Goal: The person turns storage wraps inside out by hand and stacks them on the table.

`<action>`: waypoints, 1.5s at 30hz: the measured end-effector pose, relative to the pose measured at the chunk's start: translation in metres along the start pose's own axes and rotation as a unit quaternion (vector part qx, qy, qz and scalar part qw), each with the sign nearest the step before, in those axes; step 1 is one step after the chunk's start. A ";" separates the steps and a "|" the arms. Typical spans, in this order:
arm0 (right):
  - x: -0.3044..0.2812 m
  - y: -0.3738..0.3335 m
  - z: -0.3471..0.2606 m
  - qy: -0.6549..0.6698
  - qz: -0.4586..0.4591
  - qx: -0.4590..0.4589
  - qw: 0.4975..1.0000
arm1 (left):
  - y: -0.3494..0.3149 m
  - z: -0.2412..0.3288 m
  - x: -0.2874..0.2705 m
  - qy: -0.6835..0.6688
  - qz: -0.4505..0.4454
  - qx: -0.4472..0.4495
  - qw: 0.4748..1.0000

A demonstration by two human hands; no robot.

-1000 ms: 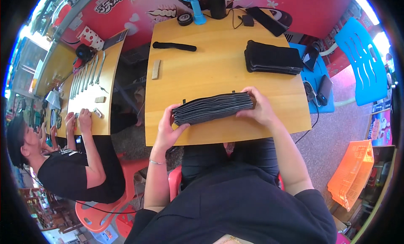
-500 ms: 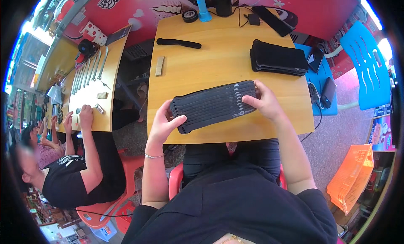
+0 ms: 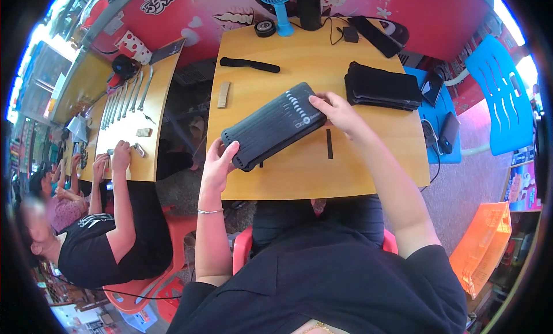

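Observation:
A bundle of flat black straps [image 3: 268,129], packed side by side with white marks near the right end, is held tilted over the wooden table [image 3: 299,187]. My left hand [image 3: 215,165] grips its lower left end, thumb on top. At the upper right end my right hand [image 3: 339,112] pinches the bundle, thumb on the upper face and the other fingers partly hidden beneath. Under it on the tabletop lies a thin dark strip [image 3: 329,144]; a second dark bit shows at the bundle's lower edge. A single black strap [image 3: 250,64] lies farther back.
Back right is a stack of black straps [image 3: 383,86]. A small tan block [image 3: 223,95] lies at the left edge; a blue fan [image 3: 282,17] and black tape roll [image 3: 265,27] stand behind. Blue chair [image 3: 501,95] at right. A co-worker [image 3: 109,230] sits at the left table.
The bundle has swung up at its right end and turned to show its broad marked face. My right hand has moved up and left with it, uncovering the thin strip on the table.

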State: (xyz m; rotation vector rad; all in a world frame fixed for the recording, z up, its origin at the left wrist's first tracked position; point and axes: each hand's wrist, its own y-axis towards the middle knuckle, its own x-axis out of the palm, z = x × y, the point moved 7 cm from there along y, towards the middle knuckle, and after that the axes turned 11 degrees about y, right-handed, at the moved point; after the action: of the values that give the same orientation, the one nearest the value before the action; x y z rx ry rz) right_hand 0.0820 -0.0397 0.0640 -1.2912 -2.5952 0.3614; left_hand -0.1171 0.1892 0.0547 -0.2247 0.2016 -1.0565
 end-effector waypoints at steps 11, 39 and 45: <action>-0.002 0.052 0.007 -0.013 0.037 -0.109 0.993 | 0.055 0.002 -0.011 0.062 0.064 -0.003 0.996; -0.112 -0.096 0.051 -0.110 0.242 -0.223 0.938 | 0.019 0.052 0.012 0.273 0.271 0.305 0.871; -0.152 -0.119 0.066 -0.100 0.272 -0.191 0.938 | -0.032 0.053 0.133 0.338 0.050 0.466 0.816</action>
State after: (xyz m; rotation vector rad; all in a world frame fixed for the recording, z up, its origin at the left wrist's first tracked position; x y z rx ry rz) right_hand 0.0631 -0.2390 0.0261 -2.2252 -2.4995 0.0693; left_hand -0.0655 0.0621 0.1072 1.0636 0.3027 -0.9832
